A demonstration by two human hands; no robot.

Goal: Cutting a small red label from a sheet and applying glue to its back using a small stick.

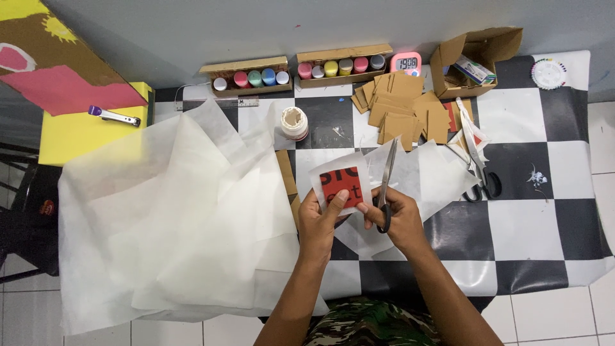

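Red card (pixel 341 184) (under translucent paper) pinched by left hand (pixel 318 221); right hand (pixel 398 218) grips scissors (pixel 387 182), blades nearly shut.

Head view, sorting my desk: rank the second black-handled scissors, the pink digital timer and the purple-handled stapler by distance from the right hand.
From the right hand:
1. Second black-handled scissors, just right.
2. Pink digital timer, table's far edge.
3. Purple-handled stapler, far left on yellow board.

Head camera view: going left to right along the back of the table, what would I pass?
Purple-handled stapler → first tray of paint pots → second tray of paint pots → pink digital clock → open cardboard box → round white pin wheel.
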